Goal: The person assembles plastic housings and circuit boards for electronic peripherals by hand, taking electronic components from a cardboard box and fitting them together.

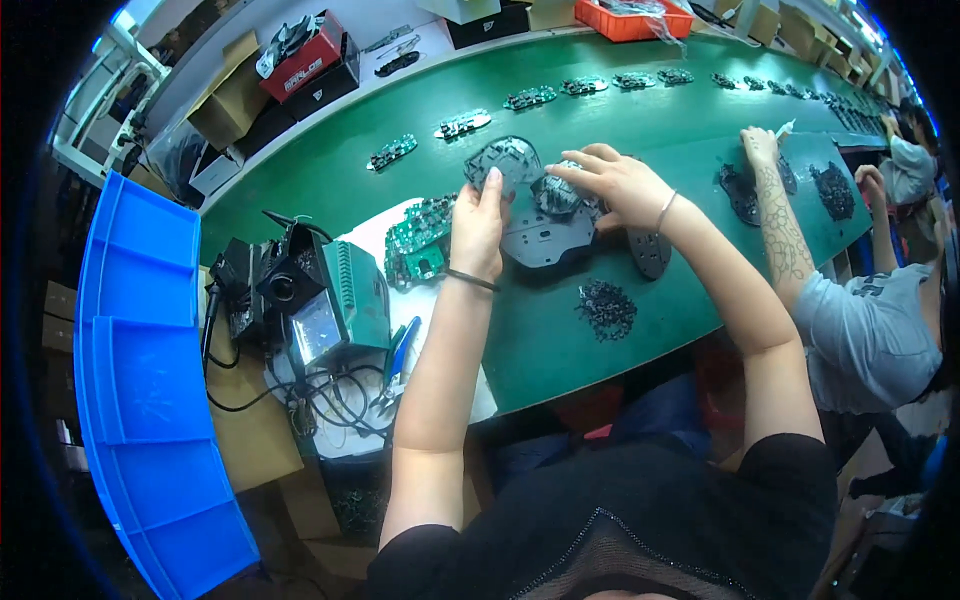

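My left hand (478,225) grips the edge of a round dark plastic shell (505,160) standing tilted on the green belt (620,130). My right hand (612,180) presses on a small dark part (556,194) atop a flat black plastic base (545,238). A stack of green circuit boards (418,240) lies just left of my left hand. A black oval piece (650,252) rests under my right wrist.
A pile of small black parts (606,307) lies near the belt's front edge. A green soldering station (340,300) with cables and blue-handled pliers (398,352) sits left. Blue bins (140,380) stand far left. Another person's arm (775,215) works at right. Circuit boards line the belt.
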`<act>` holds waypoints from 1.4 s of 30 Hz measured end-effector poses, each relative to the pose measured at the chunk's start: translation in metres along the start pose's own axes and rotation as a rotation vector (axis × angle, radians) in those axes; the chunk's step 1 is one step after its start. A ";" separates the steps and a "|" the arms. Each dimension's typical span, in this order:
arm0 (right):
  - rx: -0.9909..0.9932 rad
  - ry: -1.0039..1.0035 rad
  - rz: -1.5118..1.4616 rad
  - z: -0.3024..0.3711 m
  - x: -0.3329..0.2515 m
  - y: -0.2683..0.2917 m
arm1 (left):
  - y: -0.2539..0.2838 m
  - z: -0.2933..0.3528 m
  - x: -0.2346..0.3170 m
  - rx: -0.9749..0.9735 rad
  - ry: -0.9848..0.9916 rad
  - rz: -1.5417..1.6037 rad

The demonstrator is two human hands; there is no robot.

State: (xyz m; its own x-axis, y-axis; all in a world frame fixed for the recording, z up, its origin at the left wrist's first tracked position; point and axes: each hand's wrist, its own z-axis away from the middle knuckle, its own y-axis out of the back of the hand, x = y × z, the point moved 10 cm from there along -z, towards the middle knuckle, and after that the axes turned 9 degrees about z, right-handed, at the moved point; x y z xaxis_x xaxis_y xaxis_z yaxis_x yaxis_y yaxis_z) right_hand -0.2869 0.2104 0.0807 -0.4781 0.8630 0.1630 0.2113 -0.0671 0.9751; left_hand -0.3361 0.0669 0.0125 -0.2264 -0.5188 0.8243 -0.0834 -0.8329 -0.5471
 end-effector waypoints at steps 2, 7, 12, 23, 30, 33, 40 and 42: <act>0.013 0.013 -0.009 0.001 -0.001 -0.002 | -0.001 0.003 0.011 -0.026 -0.051 0.013; 0.008 0.026 -0.036 0.013 -0.008 0.002 | -0.002 0.038 0.047 -0.124 -0.137 0.131; 0.210 -0.109 -0.984 0.019 -0.013 0.047 | -0.011 0.098 0.051 -0.348 -0.006 -0.011; 0.360 -0.378 -1.217 0.087 -0.082 0.009 | 0.014 0.185 -0.041 -0.059 -0.024 0.501; 0.259 -0.122 -0.348 0.088 -0.086 -0.006 | 0.048 0.211 -0.052 0.005 0.077 0.235; 0.188 -0.104 -0.257 0.075 -0.090 -0.019 | 0.050 0.212 -0.052 0.028 0.095 0.222; 0.016 -0.213 -0.314 0.066 -0.085 -0.047 | 0.056 0.210 -0.062 0.048 0.143 0.212; 0.027 -0.216 -0.316 0.068 -0.089 -0.040 | 0.053 0.210 -0.060 0.029 0.125 0.223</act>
State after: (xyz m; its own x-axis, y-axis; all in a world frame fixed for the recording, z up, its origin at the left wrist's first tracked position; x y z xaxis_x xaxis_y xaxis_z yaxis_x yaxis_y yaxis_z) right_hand -0.1951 0.1697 0.0167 -0.3336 0.9247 -0.1834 0.1062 0.2302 0.9673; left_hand -0.1229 0.0134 -0.0355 -0.3544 -0.6636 0.6588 0.0089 -0.7069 -0.7073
